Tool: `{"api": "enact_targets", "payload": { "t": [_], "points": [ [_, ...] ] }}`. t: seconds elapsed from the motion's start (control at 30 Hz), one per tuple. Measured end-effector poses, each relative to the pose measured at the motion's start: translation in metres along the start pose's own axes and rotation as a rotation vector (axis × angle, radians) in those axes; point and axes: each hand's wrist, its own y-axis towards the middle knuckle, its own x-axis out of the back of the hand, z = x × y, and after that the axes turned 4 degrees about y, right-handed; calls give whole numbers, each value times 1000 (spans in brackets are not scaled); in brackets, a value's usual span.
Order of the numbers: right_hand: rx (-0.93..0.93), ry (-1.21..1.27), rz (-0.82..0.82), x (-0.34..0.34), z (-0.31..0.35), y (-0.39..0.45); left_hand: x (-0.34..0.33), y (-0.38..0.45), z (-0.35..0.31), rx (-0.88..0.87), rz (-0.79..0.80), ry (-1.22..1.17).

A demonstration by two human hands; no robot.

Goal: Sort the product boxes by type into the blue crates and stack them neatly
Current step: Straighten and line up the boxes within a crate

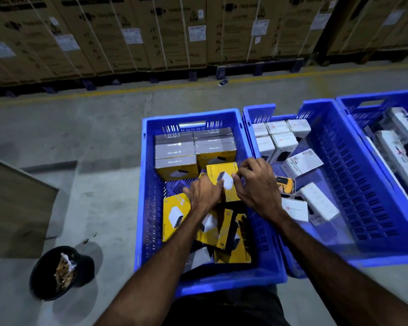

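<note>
Yellow box [222,178] between both hands, over crate [149,184]

grey concrete floor [104,128] carries three blue crates [149,208] side by side, a black bin [45,274] left, pallets behind.

black bin [57,274] w/ scraps, strapped cartons [174,31] on pallets
</note>
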Motion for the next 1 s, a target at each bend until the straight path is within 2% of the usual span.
{"api": "enact_targets", "payload": {
  "t": [0.13, 0.3, 0.7, 0.83, 0.93, 1.0],
  "points": [
    [2, -11, 0, -1, 0, 0, -3, 5, -4, -30, 35, 76],
    [9, -28, 0, -1, -1, 0, 5, 18, 4, -38, 225, 44],
    [25, -70, -2, 0, 0, 1, 22, 19, 21, -86, 216, 324],
    [21, -85, 11, -2, -1, 0, 20, 16, 20, -41, 214, 260],
    [30, -82, 2, -2, -1, 0, 15, 20, 17, -3, 295, 152],
    [35, -80, -2, -1, -1, 0, 12, 22, 12, 42, 343, -1]
  ]
}}
